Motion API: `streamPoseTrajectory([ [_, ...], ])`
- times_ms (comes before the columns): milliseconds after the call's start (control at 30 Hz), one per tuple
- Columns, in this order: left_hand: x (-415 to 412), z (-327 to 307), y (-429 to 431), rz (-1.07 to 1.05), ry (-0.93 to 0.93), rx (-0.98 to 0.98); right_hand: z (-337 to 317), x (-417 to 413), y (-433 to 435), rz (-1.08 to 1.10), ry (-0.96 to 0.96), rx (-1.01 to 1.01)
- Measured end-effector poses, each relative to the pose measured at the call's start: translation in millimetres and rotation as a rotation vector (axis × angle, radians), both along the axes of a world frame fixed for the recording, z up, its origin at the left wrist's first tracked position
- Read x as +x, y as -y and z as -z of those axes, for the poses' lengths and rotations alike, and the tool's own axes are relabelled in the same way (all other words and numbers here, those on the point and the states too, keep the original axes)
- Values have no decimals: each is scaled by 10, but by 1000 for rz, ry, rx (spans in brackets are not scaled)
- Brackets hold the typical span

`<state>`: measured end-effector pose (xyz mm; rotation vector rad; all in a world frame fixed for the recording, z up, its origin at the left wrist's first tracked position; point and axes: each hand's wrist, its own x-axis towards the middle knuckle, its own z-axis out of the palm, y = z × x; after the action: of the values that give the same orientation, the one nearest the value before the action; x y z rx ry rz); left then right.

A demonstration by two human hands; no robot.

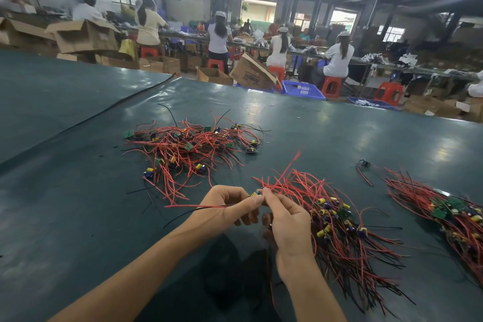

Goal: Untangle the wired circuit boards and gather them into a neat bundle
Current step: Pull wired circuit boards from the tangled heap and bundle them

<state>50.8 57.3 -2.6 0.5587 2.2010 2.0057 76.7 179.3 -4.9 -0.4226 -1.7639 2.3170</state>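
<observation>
Our left hand (230, 206) and right hand (285, 222) meet above the dark green table (326, 123), both pinching one small circuit board (256, 194) with a yellow capacitor between thumb and fingertips. Its red and black wires (198, 207) trail left past our left hand. The tangled pile (190, 149) of wired boards lies beyond our hands. A gathered bundle (339, 232) lies just beside our right hand, a second bundle (444, 212) sits far right, and a stray board (364, 163) lies between them.
</observation>
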Motion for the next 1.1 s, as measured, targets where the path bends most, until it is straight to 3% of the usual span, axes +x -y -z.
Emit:
streamPoseTrajectory([
  [233, 5, -41, 14, 104, -11, 15, -27, -55, -198, 198, 23, -47],
  [433, 30, -89, 56, 153, -13, 94, -50, -107, -514, 383, 6, -218],
  [667, -108, -14, 111, -91, 158, 229, -87, -83, -469, 354, -169, -273],
  [867, -207, 65, 143, -131, 323, 366, -123, -45, -450, 305, -284, -279],
  [967, -194, 79, 108, -68, 373, 306, -113, -30, -378, 253, -344, -180],
  [1100, -129, 90, 55, 81, 522, 85, -101, 5, -291, 219, -414, -61],
])
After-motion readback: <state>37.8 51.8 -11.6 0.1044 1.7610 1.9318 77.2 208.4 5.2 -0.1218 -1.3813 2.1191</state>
